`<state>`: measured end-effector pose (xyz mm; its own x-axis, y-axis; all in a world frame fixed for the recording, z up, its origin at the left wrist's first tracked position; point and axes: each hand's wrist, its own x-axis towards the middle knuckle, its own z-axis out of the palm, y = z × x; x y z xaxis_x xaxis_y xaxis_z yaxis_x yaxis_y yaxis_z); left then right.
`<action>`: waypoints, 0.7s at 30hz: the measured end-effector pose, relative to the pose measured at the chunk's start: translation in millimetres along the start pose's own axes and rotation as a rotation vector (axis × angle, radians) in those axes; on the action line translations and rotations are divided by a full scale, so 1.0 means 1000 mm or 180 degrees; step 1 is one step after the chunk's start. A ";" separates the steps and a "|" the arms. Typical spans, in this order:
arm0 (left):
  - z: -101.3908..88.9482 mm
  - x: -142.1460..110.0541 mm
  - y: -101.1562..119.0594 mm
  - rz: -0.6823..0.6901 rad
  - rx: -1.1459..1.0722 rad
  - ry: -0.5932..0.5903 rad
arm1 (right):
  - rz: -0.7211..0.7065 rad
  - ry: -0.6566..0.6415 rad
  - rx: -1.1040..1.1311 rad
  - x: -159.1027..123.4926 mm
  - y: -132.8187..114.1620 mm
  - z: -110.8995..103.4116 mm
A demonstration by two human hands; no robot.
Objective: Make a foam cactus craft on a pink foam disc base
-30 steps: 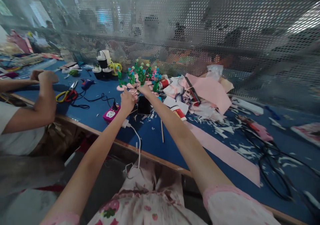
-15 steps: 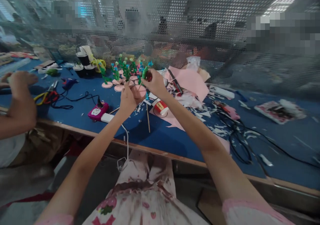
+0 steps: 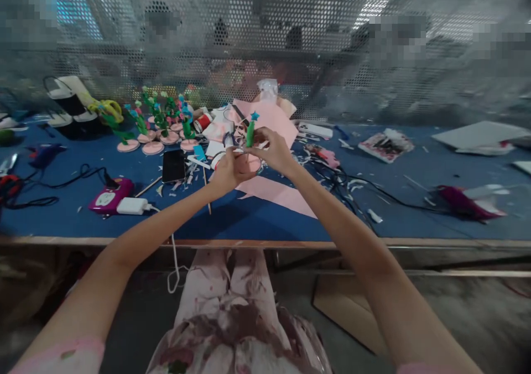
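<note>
My left hand (image 3: pixel 227 173) is closed on the edge of a round pink disc (image 3: pixel 251 165), which it holds above the table. My right hand (image 3: pixel 274 150) pinches a small green cactus ornament (image 3: pixel 250 135) topped by a blue star (image 3: pixel 254 116). The cactus stands roughly upright at the disc; whether its foot touches the disc is hidden by fingers. To the left are several finished-looking cactus ornaments (image 3: pixel 161 124) on pink round bases (image 3: pixel 153 147). Beneath my hands lies a pink sheet (image 3: pixel 280 192).
A black phone (image 3: pixel 173 166), a thin stick (image 3: pixel 207 191) and a purple power socket (image 3: pixel 112 196) with a white charger (image 3: pixel 131 206) lie at left. Paper scraps surround my hands. Dark cables (image 3: pixel 352 188) cross the right side. A perforated metal screen (image 3: pixel 332 58) stands behind the table.
The view has turned right. My hands have moved away from the standing ornaments, uncovering the phone. The green cactus has gone from tilted to nearly upright by the pink disc.
</note>
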<state>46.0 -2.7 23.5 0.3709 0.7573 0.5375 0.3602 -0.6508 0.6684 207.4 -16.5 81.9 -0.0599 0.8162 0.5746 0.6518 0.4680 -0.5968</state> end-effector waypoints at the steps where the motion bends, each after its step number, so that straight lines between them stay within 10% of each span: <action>1: 0.005 -0.001 0.001 -0.0012 0.0000 -0.0041 | 0.0055 -0.0010 0.0062 -0.004 0.003 -0.003; 14: 0.042 0.004 0.016 -0.0320 -0.0026 -0.0346 | 0.0462 0.0102 0.0700 -0.026 0.033 -0.006; 21: 0.025 0.000 0.000 -0.0415 0.0501 -0.0539 | 0.0557 0.0124 0.0910 -0.024 0.049 0.022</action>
<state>67.4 -4.2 11.0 0.4459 0.8241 0.3494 0.5381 -0.5588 0.6310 224.0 -5.8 26.6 0.0668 0.8816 0.4673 0.4110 0.4025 -0.8180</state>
